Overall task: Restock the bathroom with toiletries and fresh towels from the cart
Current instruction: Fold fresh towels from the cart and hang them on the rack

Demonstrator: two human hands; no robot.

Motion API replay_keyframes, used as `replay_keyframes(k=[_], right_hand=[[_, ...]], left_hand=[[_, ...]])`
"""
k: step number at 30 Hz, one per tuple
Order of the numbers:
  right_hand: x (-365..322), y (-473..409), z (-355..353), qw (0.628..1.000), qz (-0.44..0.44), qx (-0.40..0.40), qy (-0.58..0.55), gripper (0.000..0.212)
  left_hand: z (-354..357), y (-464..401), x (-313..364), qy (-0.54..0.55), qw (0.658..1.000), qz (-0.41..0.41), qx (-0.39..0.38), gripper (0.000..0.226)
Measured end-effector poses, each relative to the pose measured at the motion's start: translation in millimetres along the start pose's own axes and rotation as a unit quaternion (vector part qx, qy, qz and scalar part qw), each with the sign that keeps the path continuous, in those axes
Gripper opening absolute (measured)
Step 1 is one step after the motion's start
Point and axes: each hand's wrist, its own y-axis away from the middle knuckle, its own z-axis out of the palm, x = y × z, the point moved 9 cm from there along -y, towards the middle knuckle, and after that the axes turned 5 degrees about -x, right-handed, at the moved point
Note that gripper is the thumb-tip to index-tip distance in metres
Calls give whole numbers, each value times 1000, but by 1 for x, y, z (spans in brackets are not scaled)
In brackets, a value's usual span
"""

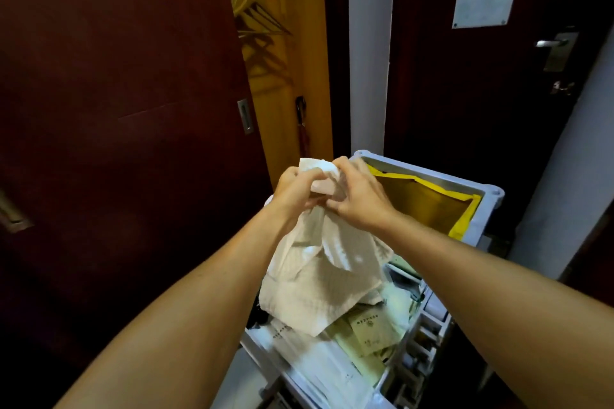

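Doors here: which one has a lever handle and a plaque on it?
The dark door on the right, behind the cart. It carries a metal lever handle and a pale plaque; the big door on the left has only a recessed pull.

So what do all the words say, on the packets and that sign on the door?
Nothing can be read for sure.
Packets in the cart: printed characters, too small and blurred to read.
White wrappers beside them: a line of print, also too blurred.
Door plate: looks blank or too faint to tell.
Towel, gripped by left hand and right hand: no writing.
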Motion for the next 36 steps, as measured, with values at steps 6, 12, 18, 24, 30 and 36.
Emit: replay_keyframes(k=[6, 12, 18, 24, 30, 36], right_hand=[[36, -4, 1, 989, 135, 51, -32, 20], [59, -4, 7, 967, 209, 73, -124, 20], [47, 8, 12, 988, 122, 89, -40, 41], [0, 17, -5, 985, -41, 170, -6, 38], [-15, 26, -3, 981, -96, 137, 101, 17], [-53, 45, 23, 930, -250, 111, 245, 21]], left_hand=[[20, 8, -12, -53, 997, 41, -43, 24], [16, 29, -34, -308, 938, 160, 19, 43], [15, 26, -64, -561, 818, 125, 0, 31], [12, 17, -47, -543, 831, 120, -26, 28], [-30, 12, -26, -233, 971, 43, 23, 31], [-52, 8, -15, -98, 988, -39, 114, 23]])
